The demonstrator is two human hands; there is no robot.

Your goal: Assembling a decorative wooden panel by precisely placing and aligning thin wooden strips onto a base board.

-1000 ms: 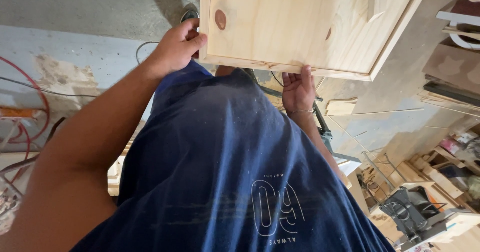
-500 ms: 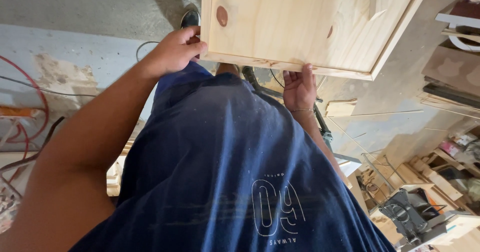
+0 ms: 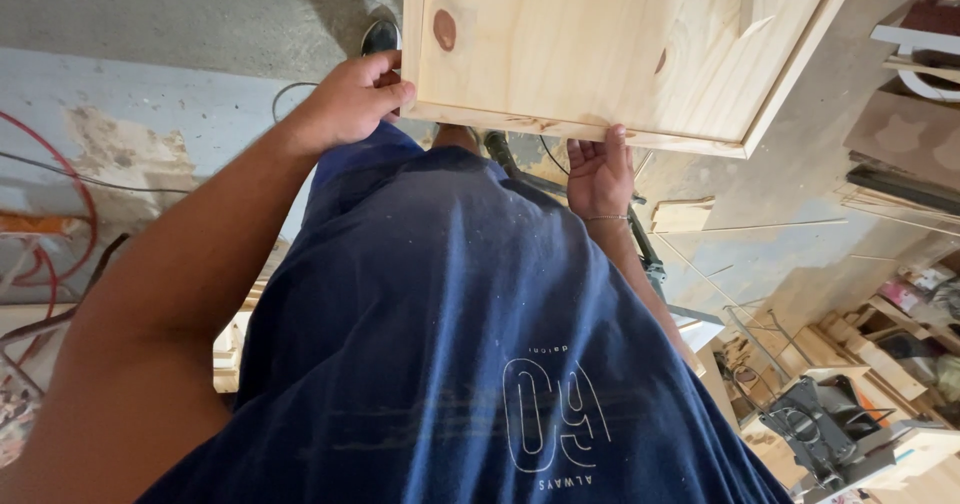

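A pale pine panel point(image 3: 600, 44) with a raised frame and two dark knots fills the top of the view, held flat above the floor. My left hand point(image 3: 350, 99) grips its near left corner, fingers curled over the edge. My right hand point(image 3: 598, 174) holds the near edge from below, fingertips on the frame. My dark blue shirt point(image 3: 450, 344) covers the middle of the view and hides my legs.
Grey concrete floor point(image 3: 150, 24) lies to the left, with red cable point(image 3: 60, 214) and a shoe point(image 3: 380, 36) showing. To the right are wood offcuts point(image 3: 690, 214), stacked boards point(image 3: 900, 194) and a grey power tool point(image 3: 820, 434) low at the right.
The panel and both hands have barely shifted; the view has edged slightly, with the left hand a little lower on the corner.
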